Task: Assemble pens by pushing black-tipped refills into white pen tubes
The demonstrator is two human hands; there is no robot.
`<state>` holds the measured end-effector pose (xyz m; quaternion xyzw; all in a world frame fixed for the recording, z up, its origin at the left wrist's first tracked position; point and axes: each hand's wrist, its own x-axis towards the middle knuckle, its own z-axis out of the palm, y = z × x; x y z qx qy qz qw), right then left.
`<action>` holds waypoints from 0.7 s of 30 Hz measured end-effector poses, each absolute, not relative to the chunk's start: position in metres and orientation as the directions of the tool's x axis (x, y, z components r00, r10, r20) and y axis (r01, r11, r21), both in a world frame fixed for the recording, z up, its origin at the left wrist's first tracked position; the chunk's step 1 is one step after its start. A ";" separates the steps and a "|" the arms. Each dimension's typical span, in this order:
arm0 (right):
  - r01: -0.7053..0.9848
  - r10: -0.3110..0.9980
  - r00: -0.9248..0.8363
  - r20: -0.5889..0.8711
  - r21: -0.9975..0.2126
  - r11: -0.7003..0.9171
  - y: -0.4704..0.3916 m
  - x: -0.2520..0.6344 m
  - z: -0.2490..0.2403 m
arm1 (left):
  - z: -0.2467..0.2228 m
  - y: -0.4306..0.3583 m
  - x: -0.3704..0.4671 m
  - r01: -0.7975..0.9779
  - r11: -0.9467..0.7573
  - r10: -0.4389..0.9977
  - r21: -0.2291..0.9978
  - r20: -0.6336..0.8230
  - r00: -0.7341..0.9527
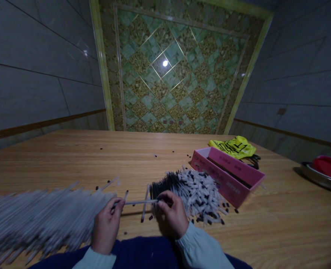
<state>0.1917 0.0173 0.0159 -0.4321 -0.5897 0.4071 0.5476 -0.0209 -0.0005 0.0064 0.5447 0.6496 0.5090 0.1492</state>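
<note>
A slim whitish pen (139, 202) is stretched level between my hands, just above the table's near edge. My left hand (107, 224) pinches its left end; a short dark-tipped piece (126, 195) stands up beside the fingers. My right hand (174, 215) is closed on the other end, with thumb and index finger together. Behind the pen, another clear tube with a dark end (143, 215) lies on the table. Left of my left hand spreads a large heap of long clear pen tubes (44, 216). Near my right hand is a pile of short white and black pieces (203, 194), with slender black-tipped sticks (165, 183) alongside.
A pink open-topped box (232, 186) stands behind the pile at right, with a yellow bag (235, 146) beyond it. At the far right is a metal dish (322, 182) with a red item (329, 168). Small black bits dot the wooden table (131, 149). Walls enclose the table.
</note>
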 end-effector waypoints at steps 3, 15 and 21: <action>-0.033 0.971 -0.035 0.237 -0.971 0.236 0.017 0.190 0.015 | 0.005 0.000 -0.022 0.562 -0.108 0.856 0.820 0.364 -0.366; 0.023 0.972 0.032 0.233 -0.972 0.233 0.018 0.195 0.020 | 0.006 0.000 -0.023 0.506 -0.114 0.859 0.855 0.340 -0.382; -0.107 0.984 0.058 0.167 -0.979 0.173 0.019 0.192 0.020 | 0.003 0.000 -0.025 0.497 -0.079 0.861 0.864 0.311 -0.403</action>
